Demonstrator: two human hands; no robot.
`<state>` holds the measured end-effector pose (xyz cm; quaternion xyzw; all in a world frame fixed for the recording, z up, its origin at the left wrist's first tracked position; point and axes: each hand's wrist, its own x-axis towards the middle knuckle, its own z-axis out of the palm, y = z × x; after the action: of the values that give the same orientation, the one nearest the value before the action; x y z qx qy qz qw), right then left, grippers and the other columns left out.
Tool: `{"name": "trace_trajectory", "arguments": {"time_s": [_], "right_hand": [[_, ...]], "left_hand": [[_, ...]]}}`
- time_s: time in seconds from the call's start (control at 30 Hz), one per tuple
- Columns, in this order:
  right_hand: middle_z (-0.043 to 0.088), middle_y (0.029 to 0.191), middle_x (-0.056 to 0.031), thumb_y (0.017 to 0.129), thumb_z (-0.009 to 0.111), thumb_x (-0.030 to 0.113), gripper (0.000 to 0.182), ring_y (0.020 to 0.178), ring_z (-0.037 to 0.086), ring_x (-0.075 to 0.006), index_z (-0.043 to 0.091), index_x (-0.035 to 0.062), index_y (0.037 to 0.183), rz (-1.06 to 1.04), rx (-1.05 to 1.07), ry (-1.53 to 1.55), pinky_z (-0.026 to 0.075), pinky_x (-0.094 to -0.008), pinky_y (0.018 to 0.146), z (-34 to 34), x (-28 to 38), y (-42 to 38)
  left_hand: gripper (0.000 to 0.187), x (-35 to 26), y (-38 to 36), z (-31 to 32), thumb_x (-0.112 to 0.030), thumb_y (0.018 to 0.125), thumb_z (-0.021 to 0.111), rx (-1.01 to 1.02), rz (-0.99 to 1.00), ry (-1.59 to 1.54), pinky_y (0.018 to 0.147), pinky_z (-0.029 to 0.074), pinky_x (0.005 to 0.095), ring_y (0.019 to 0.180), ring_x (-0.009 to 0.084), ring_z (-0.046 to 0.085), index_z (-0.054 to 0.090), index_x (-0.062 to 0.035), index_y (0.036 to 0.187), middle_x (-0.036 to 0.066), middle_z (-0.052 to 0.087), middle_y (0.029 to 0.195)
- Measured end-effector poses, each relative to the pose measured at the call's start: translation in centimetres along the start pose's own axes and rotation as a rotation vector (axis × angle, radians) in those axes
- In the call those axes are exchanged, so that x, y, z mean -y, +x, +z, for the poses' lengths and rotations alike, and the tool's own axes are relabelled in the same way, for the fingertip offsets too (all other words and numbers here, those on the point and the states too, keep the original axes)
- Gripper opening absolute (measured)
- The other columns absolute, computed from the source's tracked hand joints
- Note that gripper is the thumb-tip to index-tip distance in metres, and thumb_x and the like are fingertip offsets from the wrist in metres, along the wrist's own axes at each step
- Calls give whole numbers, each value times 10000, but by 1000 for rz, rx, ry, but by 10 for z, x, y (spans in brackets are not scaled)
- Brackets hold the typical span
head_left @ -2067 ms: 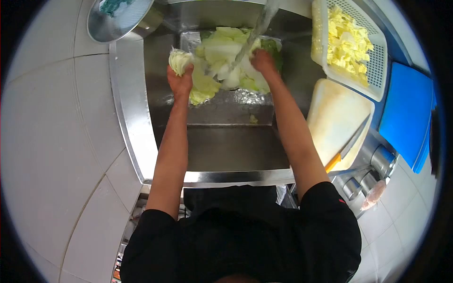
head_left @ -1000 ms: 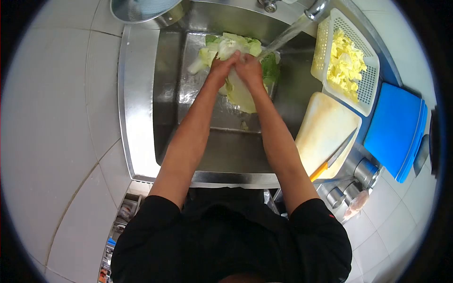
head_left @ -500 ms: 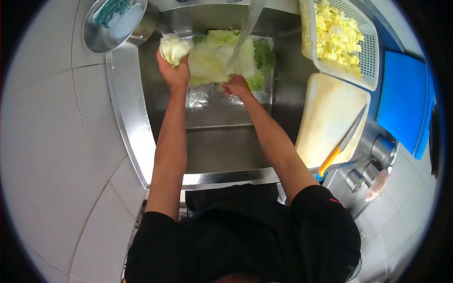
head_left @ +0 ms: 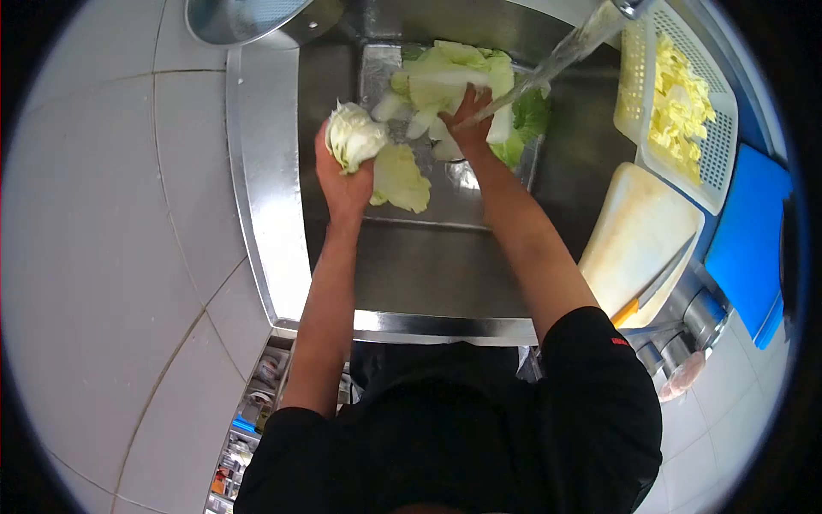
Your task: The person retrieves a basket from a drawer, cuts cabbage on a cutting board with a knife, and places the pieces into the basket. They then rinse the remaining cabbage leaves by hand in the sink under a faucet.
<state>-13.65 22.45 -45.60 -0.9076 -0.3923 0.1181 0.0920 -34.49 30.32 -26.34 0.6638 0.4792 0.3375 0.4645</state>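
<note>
My left hand (head_left: 344, 184) is wrapped round a pale Chinese cabbage heart (head_left: 354, 137), its cut white end facing up, over the left part of the steel sink (head_left: 411, 270). My right hand (head_left: 469, 124) reaches among the loose cabbage leaves (head_left: 441, 81) with its fingers spread, touching a white rib. Water from the tap (head_left: 629, 7) streams down across this hand and the leaves. One yellow-green cabbage leaf (head_left: 401, 178) lies apart, just right of my left hand. Darker green leaf (head_left: 533, 116) shows at the right of the pile.
A white cutting board (head_left: 638, 227) carries a yellow-handled knife (head_left: 629, 310) at the right. Behind it stands a perforated basket (head_left: 723, 128) with chopped cabbage (head_left: 678, 111). A blue board (head_left: 749, 231) lies further right. A metal bowl (head_left: 325, 17) sits at the back left.
My right hand has moved further onto the leaves, and its fingers have opened. A leaf now lies separately below the cabbage heart. The view has shifted left, and my left hand still holds the heart.
</note>
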Motion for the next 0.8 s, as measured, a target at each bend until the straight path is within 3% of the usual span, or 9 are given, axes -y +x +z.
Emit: {"name": "trace_trajectory", "arguments": {"time_s": [0.17, 0.23, 0.37, 0.43, 0.5, 0.63, 0.7, 0.77, 0.8], "right_hand": [[507, 1235, -201, 627, 770, 360, 795, 1092, 505, -381, 444, 64, 1290, -293, -141, -99, 444, -537, 816, 13, -10, 52], [583, 1138, -186, 647, 761, 314, 747, 1024, 569, -370, 446, 76, 1281, -269, 319, -241, 457, -507, 820, -27, 10, 62], [614, 1080, -203, 658, 751, 295, 720, 1002, 594, -371, 450, 24, 1253, -189, 445, 89, 465, -442, 855, -67, 31, 44], [591, 1122, -230, 660, 740, 294, 719, 1041, 584, -355, 451, -33, 1230, 99, 334, 282, 469, -385, 876, -87, 34, 27], [566, 1156, -262, 650, 747, 318, 782, 1085, 568, -348, 428, -72, 1249, 59, 378, 246, 452, -388, 916, -94, 27, 11], [525, 1227, -267, 631, 759, 331, 842, 1151, 527, -341, 418, -51, 1299, -240, 977, 127, 423, -377, 963, -102, 30, -29], [562, 1169, -236, 675, 732, 293, 665, 1115, 541, -348, 511, -22, 1217, -172, 870, 328, 436, -390, 936, -61, 20, -40], [595, 1070, -206, 711, 689, 207, 430, 1029, 564, -361, 593, 11, 1082, -139, 87, 179, 452, -422, 891, -10, 9, -30], [576, 1070, -175, 723, 632, 127, 249, 998, 557, -347, 626, 33, 954, -212, 40, 209, 436, -458, 889, -2, 8, -17]], "left_hand": [[649, 25, -37, -12, 16, 703, 747, 76, -199, -133, 923, 441, 311, 1044, 182, 567, 424, 11, 1265, 114, 594, 1132], [630, 26, -39, -15, -26, 712, 761, 88, -253, -74, 918, 443, 311, 1035, 183, 571, 442, 5, 1254, 106, 598, 1126], [558, 27, -44, -22, -131, 735, 778, 106, -668, -431, 887, 466, 322, 1011, 187, 585, 502, -22, 1207, 94, 612, 1104], [528, 23, -41, -29, -160, 741, 781, 121, -793, -524, 874, 474, 326, 1000, 189, 592, 527, -31, 1185, 90, 618, 1091], [498, 15, -39, -36, -173, 738, 787, 80, -813, -435, 857, 484, 325, 976, 194, 605, 553, -35, 1155, 90, 632, 1063], [464, 4, -30, -46, -159, 745, 779, 173, -773, -380, 851, 485, 318, 957, 188, 613, 564, -30, 1136, 81, 642, 1046], [477, 17, -32, -45, -229, 739, 787, 250, -611, -312, 826, 489, 327, 928, 196, 617, 576, -23, 1113, 91, 640, 1031], [459, 20, -33, -43, -220, 742, 785, 247, -602, -298, 827, 487, 325, 925, 194, 618, 581, -28, 1106, 87, 643, 1022], [442, 19, -33, -42, -211, 744, 782, 245, -588, -287, 828, 485, 323, 922, 192, 619, 586, -34, 1098, 83, 646, 1014]]}}
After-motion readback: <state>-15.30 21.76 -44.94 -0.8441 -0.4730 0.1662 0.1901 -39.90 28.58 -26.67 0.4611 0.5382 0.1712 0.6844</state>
